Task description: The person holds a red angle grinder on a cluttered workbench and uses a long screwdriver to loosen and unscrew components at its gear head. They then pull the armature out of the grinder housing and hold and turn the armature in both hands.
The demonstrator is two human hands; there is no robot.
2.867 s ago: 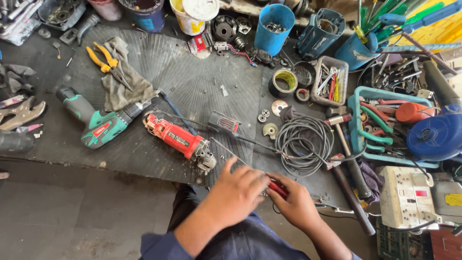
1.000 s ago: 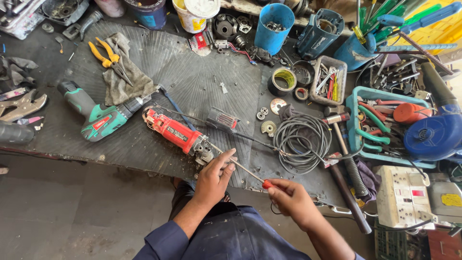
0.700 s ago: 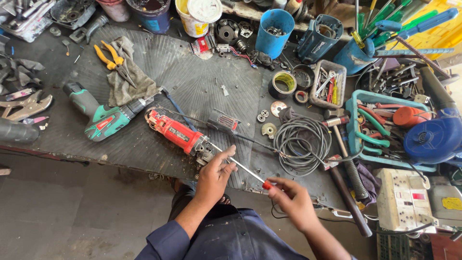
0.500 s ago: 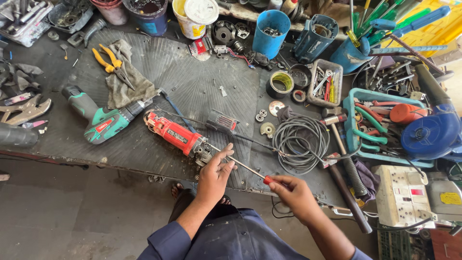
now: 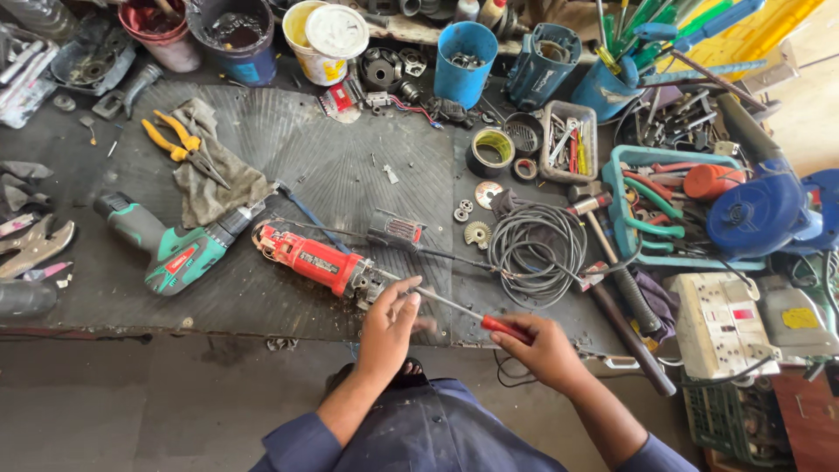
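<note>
Right hand [image 5: 544, 348] is gripping the red handle of a screwdriver [image 5: 489, 319] just off the near edge of the bench [image 5: 350, 175], the shaft running up and left toward the metal head of the red angle grinder [image 5: 319, 260]. Left hand [image 5: 391, 319] is closing loosely around the grinder's head end, fingers curled about the spot where the tip is meeting it; the exact contact is hidden by the fingers.

Judging the step in hand: working a screw or fitting at the grinder's gear end, with the left hand steadying. The next move is likely calling for the tip staying seated and the grinder body being kept from rolling on the ribbed mat.

The grinder is lying near the middle of the near edge, tail pointing left and away. Left of it, a green cordless drill [image 5: 175, 249] is lying on its side. Just beyond the hands, a coil of black cable [image 5: 535, 253] is resting. Farther back, yellow-handled pliers [image 5: 179, 144] are sitting on a grey rag [image 5: 214, 179] toward the far left; a blue cup [image 5: 466, 61] is standing at the far edge.
</note>
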